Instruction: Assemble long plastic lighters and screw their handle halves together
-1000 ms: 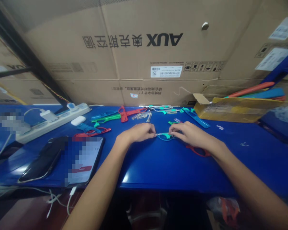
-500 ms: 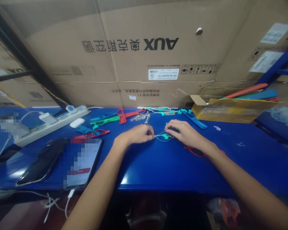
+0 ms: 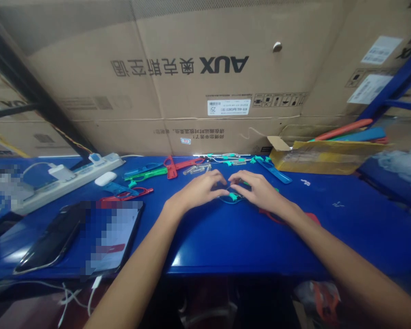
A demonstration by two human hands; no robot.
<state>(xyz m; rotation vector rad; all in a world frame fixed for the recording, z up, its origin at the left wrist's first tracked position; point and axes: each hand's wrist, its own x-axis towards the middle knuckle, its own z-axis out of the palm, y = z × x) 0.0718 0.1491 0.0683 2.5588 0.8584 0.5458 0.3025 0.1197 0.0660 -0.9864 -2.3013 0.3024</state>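
Above the blue tabletop, my left hand [image 3: 202,188] is open, its thumb and fingers apart beside a small teal plastic piece [image 3: 233,196]. Thin wire-like metal runs by that piece, and a blue loop-shaped plastic part lies under it. Close on the other side, my right hand [image 3: 255,186] curls over the same parts, with thumb and forefinger pinched on the thin metal wire. Its palm hides much of these parts. A red plastic piece [image 3: 312,218] lies partly behind my right forearm.
Red, green and blue plastic parts [image 3: 147,172] lie left of my hands. Clear small pieces [image 3: 197,170] and teal-tipped metal rods [image 3: 229,160] are at the back. A cardboard box [image 3: 324,157] stands right; a power strip [image 3: 68,183], phone [image 3: 50,237] and tablet [image 3: 114,237] are left.
My left thumb and fingers have parted from the metal end they were pinching. My right hand has shifted slightly left, nearer my left hand. The camera view has moved a little.
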